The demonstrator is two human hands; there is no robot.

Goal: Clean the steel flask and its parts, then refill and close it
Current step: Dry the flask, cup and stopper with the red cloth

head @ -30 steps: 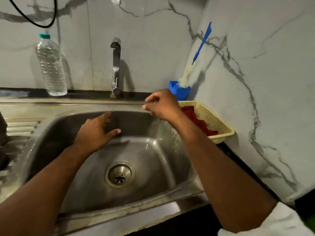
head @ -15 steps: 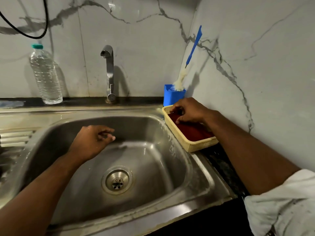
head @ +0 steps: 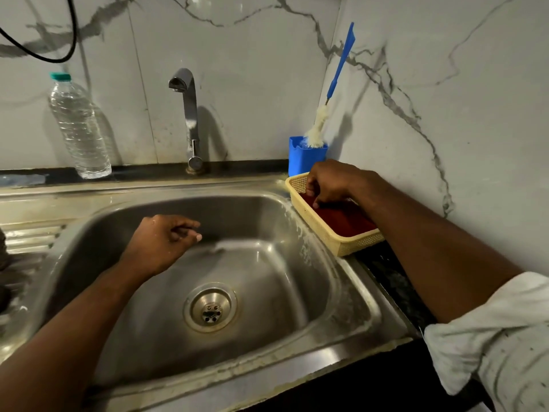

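Yellow perforated plastic basket (head: 335, 233) beside the stainless steel sink (head: 341, 292) has now been reached by the right hand (head: 329, 182), which a second ago was raised over the basin; fingers are curled down onto the dark red scrub pad (head: 347, 221) inside, pinching at it, though whether it is actually gripped cannot be told. Left hand (head: 162, 242) has been loosely closed over the basin, wet, nothing visibly held. Steel flask and parts are not seen in view. Judged: scrubber being fetched, cleaning not yet started.
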